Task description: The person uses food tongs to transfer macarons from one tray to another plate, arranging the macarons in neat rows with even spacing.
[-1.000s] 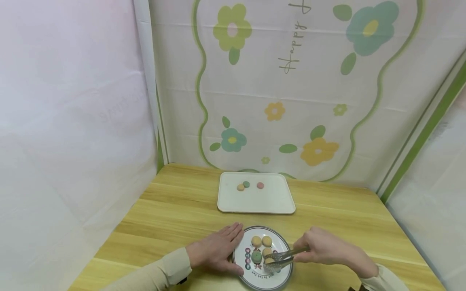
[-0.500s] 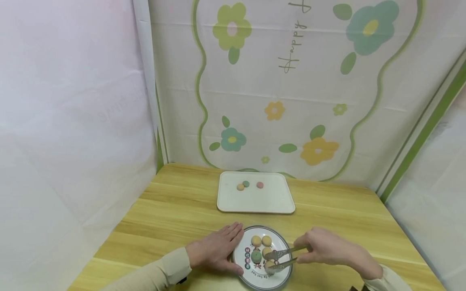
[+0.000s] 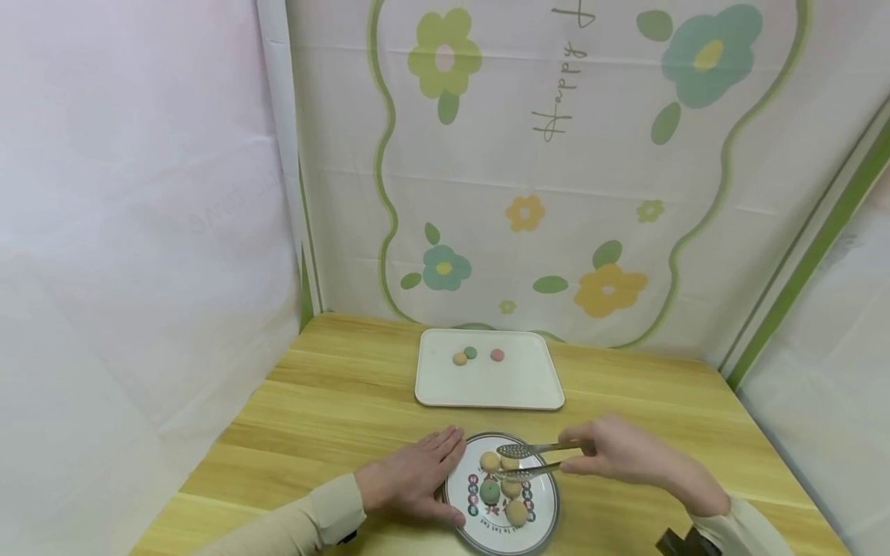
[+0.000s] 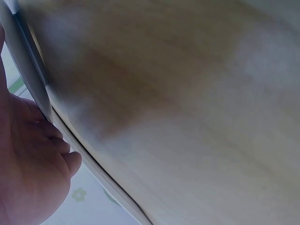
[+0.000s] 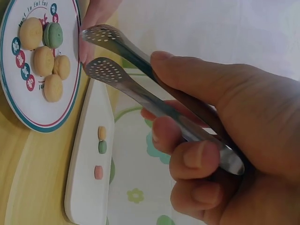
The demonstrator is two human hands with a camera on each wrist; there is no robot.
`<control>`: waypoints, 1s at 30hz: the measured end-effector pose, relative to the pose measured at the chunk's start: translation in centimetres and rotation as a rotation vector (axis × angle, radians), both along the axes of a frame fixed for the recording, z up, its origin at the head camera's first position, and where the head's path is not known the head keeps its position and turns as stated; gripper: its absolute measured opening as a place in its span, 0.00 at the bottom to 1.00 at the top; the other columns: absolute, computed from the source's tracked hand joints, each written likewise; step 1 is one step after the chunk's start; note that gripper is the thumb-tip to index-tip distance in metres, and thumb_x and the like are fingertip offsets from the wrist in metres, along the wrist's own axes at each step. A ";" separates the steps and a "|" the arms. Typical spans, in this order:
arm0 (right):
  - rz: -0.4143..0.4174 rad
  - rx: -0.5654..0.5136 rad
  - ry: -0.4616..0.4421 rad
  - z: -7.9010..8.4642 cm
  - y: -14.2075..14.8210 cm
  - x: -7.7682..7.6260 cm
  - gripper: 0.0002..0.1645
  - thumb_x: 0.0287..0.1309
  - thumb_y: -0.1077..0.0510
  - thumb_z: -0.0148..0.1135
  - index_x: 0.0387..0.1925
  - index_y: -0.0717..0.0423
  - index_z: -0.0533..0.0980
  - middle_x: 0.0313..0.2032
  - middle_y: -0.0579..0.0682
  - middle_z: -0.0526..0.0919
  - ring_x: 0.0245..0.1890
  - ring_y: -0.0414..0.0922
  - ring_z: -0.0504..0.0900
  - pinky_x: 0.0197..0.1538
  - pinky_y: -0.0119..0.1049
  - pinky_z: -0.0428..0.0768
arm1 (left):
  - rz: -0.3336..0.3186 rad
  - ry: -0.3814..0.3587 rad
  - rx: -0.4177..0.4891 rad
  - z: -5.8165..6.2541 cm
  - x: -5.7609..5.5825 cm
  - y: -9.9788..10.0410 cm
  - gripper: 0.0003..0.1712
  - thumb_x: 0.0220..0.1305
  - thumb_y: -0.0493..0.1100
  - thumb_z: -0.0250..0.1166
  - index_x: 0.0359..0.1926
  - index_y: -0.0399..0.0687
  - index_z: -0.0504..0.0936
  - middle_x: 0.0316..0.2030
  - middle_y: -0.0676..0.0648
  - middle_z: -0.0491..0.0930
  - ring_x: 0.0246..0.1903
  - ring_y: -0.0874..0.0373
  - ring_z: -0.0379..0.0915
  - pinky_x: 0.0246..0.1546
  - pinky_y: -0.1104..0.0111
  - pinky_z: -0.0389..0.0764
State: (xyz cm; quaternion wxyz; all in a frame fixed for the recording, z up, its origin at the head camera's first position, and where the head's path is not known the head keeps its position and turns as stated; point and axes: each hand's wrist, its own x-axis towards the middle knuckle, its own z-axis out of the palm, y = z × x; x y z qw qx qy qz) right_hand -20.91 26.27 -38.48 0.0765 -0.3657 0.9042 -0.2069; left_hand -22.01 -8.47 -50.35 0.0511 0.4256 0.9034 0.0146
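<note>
My right hand (image 3: 626, 459) grips metal tongs (image 5: 140, 96) with perforated tips. In the head view the tongs, slightly spread, hang above the far part of a round white plate (image 3: 487, 533); the right wrist view shows nothing between the tips. On the plate lie one green macaron (image 3: 490, 492) and several yellow macarons, such as the nearest one (image 3: 517, 513). Two far yellow ones are partly behind the tongs. My left hand (image 3: 417, 472) rests at the plate's left rim, fingers straight; its underside (image 4: 35, 164) shows in the left wrist view.
Behind the plate lies a white rectangular tray (image 3: 501, 386). It holds a yellow macaron (image 3: 460, 359), a green macaron (image 3: 470, 353) and a pink macaron (image 3: 497, 355). A flowered cloth (image 3: 487, 154) hangs beyond the wooden table (image 3: 334, 401).
The tongs spread apart and let go of the nearest yellow macaron, which stays on the plate. My right hand then lifts the tongs toward the plate's far side. The left hand stays put.
</note>
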 end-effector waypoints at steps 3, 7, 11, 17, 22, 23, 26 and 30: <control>-0.020 -0.025 -0.004 0.0 -0.3 -0.6 0.21 0.61 0.41 0.64 0.45 0.52 0.83 0.15 0.31 0.65 0.15 0.25 0.59 0.17 0.21 0.62 | -0.008 0.006 0.005 0.0 0.0 -0.1 0.67 0.55 0.86 0.36 0.77 0.40 0.46 0.78 0.39 0.44 0.78 0.48 0.40 0.78 0.58 0.52; -0.066 -0.041 -0.005 -0.1 -0.8 -1.5 0.25 0.61 0.41 0.64 0.47 0.57 0.83 0.15 0.33 0.65 0.15 0.27 0.59 0.19 0.23 0.64 | -0.012 0.001 0.007 0.0 0.0 -0.1 0.67 0.55 0.86 0.36 0.77 0.40 0.46 0.78 0.39 0.44 0.78 0.48 0.40 0.78 0.59 0.52; -0.103 -0.037 0.011 -0.4 -1.3 -2.4 0.27 0.60 0.41 0.65 0.48 0.58 0.82 0.15 0.34 0.65 0.15 0.28 0.59 0.20 0.23 0.64 | -0.009 0.003 0.004 0.0 0.0 0.0 0.66 0.55 0.87 0.36 0.77 0.41 0.46 0.78 0.40 0.44 0.78 0.49 0.40 0.78 0.59 0.52; -0.104 -0.050 0.078 -0.9 -1.9 -3.8 0.23 0.61 0.42 0.65 0.46 0.55 0.82 0.14 0.33 0.66 0.14 0.28 0.58 0.19 0.23 0.63 | -0.010 -0.002 0.007 0.0 0.0 0.0 0.66 0.55 0.86 0.37 0.77 0.41 0.46 0.78 0.40 0.44 0.78 0.50 0.39 0.78 0.59 0.51; -0.143 -0.073 0.103 -1.2 -2.3 -5.1 0.19 0.60 0.42 0.66 0.43 0.51 0.83 0.15 0.35 0.68 0.14 0.28 0.59 0.17 0.23 0.61 | -0.014 -0.014 0.011 0.0 -0.1 0.0 0.66 0.56 0.86 0.38 0.77 0.41 0.46 0.78 0.40 0.43 0.78 0.50 0.38 0.78 0.60 0.50; -0.150 -0.075 0.105 -1.3 -2.4 -5.4 0.18 0.60 0.42 0.66 0.42 0.50 0.83 0.14 0.35 0.68 0.14 0.28 0.59 0.17 0.23 0.60 | -0.016 -0.012 0.009 0.0 -0.1 0.0 0.66 0.56 0.86 0.38 0.77 0.41 0.46 0.78 0.40 0.44 0.78 0.50 0.38 0.78 0.60 0.50; -0.166 -0.079 0.118 -1.6 -2.7 -6.1 0.17 0.60 0.42 0.66 0.42 0.49 0.82 0.14 0.36 0.67 0.14 0.29 0.58 0.18 0.23 0.60 | -0.020 -0.012 0.005 0.0 -0.1 0.0 0.66 0.55 0.86 0.37 0.77 0.41 0.45 0.78 0.40 0.43 0.78 0.50 0.38 0.78 0.60 0.50; -0.187 -0.079 0.118 -1.9 -3.1 -6.9 0.18 0.60 0.41 0.65 0.42 0.49 0.82 0.14 0.36 0.67 0.14 0.30 0.59 0.18 0.24 0.60 | -0.026 0.000 -0.003 -0.1 -0.1 0.0 0.66 0.55 0.86 0.36 0.77 0.40 0.46 0.78 0.40 0.43 0.78 0.49 0.39 0.78 0.60 0.50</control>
